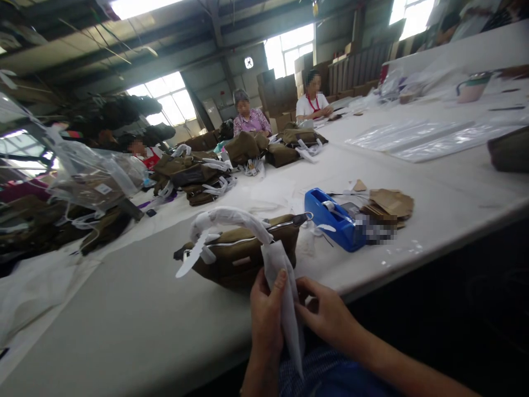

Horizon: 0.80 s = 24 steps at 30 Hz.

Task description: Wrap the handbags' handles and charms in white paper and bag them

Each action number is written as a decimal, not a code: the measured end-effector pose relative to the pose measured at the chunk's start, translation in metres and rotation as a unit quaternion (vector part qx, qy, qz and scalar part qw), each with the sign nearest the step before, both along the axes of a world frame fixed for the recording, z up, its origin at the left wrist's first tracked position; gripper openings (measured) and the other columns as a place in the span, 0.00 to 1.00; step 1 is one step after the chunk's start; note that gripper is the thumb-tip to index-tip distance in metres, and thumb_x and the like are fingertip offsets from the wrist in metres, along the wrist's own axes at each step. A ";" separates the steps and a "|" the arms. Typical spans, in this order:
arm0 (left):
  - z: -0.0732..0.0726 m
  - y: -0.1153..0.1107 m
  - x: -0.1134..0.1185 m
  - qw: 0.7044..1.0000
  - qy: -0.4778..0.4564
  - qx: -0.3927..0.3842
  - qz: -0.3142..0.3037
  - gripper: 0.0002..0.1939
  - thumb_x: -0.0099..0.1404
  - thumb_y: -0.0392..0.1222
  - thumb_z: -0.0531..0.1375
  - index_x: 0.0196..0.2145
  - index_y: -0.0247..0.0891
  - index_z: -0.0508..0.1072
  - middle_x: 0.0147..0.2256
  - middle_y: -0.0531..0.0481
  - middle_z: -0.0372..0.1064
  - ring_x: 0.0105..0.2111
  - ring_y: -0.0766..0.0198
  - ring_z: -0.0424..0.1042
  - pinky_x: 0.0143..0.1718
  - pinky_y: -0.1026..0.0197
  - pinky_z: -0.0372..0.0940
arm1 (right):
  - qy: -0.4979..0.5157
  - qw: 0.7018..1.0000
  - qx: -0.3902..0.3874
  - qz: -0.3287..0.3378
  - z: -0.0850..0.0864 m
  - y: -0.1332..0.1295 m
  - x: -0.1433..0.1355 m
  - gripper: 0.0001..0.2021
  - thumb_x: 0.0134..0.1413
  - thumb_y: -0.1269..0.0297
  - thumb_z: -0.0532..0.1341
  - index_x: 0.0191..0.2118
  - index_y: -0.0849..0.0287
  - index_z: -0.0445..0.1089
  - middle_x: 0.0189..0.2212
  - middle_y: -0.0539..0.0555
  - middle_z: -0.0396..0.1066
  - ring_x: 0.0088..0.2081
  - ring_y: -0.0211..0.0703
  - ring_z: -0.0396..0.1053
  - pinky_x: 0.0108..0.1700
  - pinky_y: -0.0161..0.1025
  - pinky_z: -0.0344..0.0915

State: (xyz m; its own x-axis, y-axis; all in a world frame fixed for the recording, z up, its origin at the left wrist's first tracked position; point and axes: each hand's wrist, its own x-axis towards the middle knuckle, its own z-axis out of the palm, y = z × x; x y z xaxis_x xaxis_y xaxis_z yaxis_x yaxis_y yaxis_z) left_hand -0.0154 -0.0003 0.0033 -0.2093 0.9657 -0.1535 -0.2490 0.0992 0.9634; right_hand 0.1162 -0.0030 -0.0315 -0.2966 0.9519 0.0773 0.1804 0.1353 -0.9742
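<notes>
An olive-brown handbag (231, 251) with a silver zipper stands on the white table near its front edge. White wrapping covers its raised handle (235, 215). A strip of white wrapping (282, 275) hangs from the handle's right end, down past the table edge. My left hand (266, 309) grips this strip between thumb and fingers, in front of the bag. My right hand (320, 306) is at the strip's right edge, with thumb and fingers pinched on it; the fingertips are partly hidden.
A blue tape dispenser (334, 220) and brown paper tags (390, 204) lie right of the bag. Wrapped bags (198, 171) are piled behind. Clear plastic sheets (446, 138) lie back right. Three people (250, 118) are across the table; others stand at the upper right.
</notes>
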 end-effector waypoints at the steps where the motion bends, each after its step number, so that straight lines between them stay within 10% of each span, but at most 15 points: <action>1: -0.001 0.000 0.002 1.000 0.022 0.003 0.005 0.21 0.61 0.53 0.69 0.44 0.34 0.76 0.38 0.44 0.77 0.38 0.57 0.75 0.41 0.60 0.69 | -0.034 0.998 0.040 -0.026 -0.002 -0.001 -0.004 0.04 0.55 0.68 0.60 0.37 0.59 0.70 0.33 0.53 0.71 0.33 0.43 0.69 0.35 0.39 0.66; 5: -0.005 0.000 0.004 0.990 0.135 0.012 0.041 0.21 0.62 0.56 0.67 0.42 0.35 0.75 0.34 0.46 0.76 0.37 0.57 0.74 0.38 0.61 0.68 | -0.066 0.989 0.121 -0.053 -0.002 -0.009 -0.010 0.04 0.50 0.73 0.58 0.32 0.58 0.66 0.29 0.52 0.68 0.30 0.42 0.67 0.34 0.39 0.64; 10: -0.003 0.003 0.003 0.973 0.219 0.023 0.075 0.21 0.60 0.56 0.68 0.40 0.34 0.76 0.32 0.47 0.76 0.35 0.56 0.74 0.36 0.61 0.66 | 0.104 0.990 -0.076 0.061 0.013 -0.019 0.000 0.10 0.61 0.59 0.61 0.43 0.59 0.71 0.34 0.54 0.74 0.34 0.44 0.72 0.36 0.37 0.69; 19: -0.008 -0.027 -0.008 0.999 -0.006 -0.016 0.038 0.28 0.69 0.62 0.58 0.56 0.39 0.72 0.54 0.41 0.74 0.53 0.51 0.73 0.53 0.55 0.67 | 0.133 0.975 -0.175 0.017 -0.003 -0.003 0.003 0.18 0.56 0.48 0.67 0.34 0.62 0.72 0.24 0.50 0.70 0.25 0.38 0.68 0.31 0.35 0.65; 24: -0.028 -0.058 -0.005 0.998 0.003 -0.055 0.011 0.31 0.58 0.55 0.70 0.53 0.35 0.73 0.50 0.37 0.76 0.51 0.46 0.75 0.53 0.52 0.67 | 0.148 0.973 -0.177 0.020 0.000 -0.003 -0.001 0.17 0.52 0.51 0.70 0.34 0.62 0.74 0.25 0.50 0.73 0.24 0.37 0.68 0.29 0.35 0.65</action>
State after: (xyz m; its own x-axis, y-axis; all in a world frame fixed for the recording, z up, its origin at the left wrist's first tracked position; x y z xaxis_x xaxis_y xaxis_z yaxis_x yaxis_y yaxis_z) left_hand -0.0206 -0.0579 -0.0248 -0.2305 0.9383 -0.2579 -0.2469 0.2000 0.9482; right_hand 0.1155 -0.0062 -0.0312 -0.3486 0.9225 -0.1659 -0.1135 -0.2172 -0.9695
